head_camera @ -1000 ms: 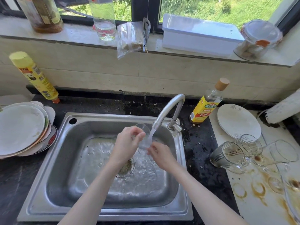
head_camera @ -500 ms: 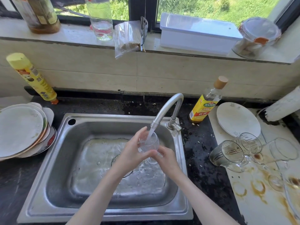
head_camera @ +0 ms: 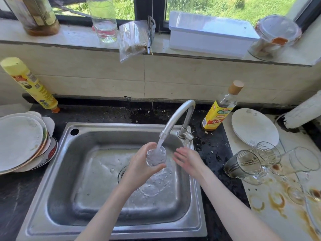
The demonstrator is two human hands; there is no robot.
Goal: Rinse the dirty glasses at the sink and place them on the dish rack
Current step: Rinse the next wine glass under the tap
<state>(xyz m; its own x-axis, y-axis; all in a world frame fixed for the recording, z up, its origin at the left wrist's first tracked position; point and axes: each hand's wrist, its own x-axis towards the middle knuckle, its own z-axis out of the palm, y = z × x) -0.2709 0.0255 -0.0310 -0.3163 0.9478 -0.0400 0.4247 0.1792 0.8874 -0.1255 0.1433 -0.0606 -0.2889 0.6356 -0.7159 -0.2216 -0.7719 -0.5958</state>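
My left hand (head_camera: 140, 164) grips a clear glass (head_camera: 156, 158) upright over the steel sink (head_camera: 57, 171), right under the faucet (head_camera: 175, 117). Water streams from the spout into the glass. My right hand (head_camera: 188, 158) hovers just to the right of the glass with relaxed, spread fingers, holding nothing. On the stained white counter to the right lie several dirty glasses on their sides, among them a dark-stained one (head_camera: 243, 165), one behind it (head_camera: 268, 152) and a clearer one (head_camera: 303, 160). No dish rack shows in this view.
A stack of plates (head_camera: 20, 141) sits left of the sink beside a yellow spray bottle (head_camera: 29, 84). A yellow-labelled bottle (head_camera: 220, 108) and a white plate (head_camera: 253, 127) stand right of the faucet. The windowsill holds jars, a bottle, a bag and a white box (head_camera: 208, 34).
My right hand has let go of the glass and moved a little to the right. My left hand now holds the glass alone, upright under the stream.
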